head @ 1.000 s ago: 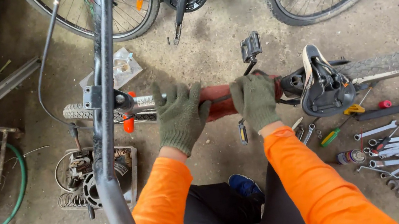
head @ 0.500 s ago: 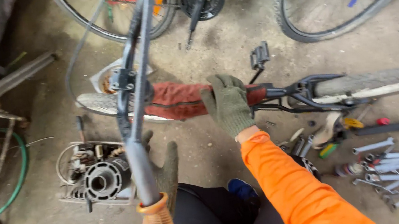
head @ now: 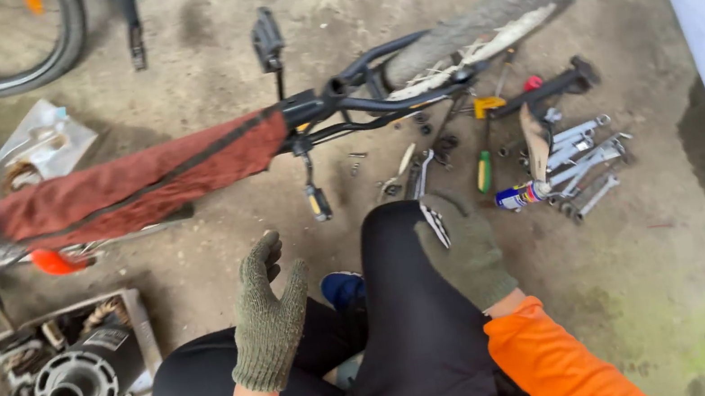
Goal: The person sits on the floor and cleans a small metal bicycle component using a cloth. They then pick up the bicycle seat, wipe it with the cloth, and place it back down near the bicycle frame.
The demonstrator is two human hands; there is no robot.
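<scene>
While I crouch over the concrete floor (head: 656, 294), my left hand (head: 266, 314) hangs open in the air above my left knee, gloved fingers spread, holding nothing. My right hand (head: 467, 251) rests palm down on my right knee, fingers loose and empty too; a small flat metal piece (head: 435, 223) lies just at its fingertips, and I cannot tell whether it touches the glove. Left of my legs sits an old electric motor (head: 76, 375) on its frame. Beyond my knees lies the bicycle frame (head: 141, 180), wrapped in red cloth, running left to right, both hands well apart from it. Its pedal (head: 318, 202) hangs down near my left hand. Right of that, a row of wrenches (head: 588, 158), a green-handled screwdriver (head: 483, 172) and a spray can (head: 520, 196) lie beside the rear tyre (head: 484, 22).
</scene>
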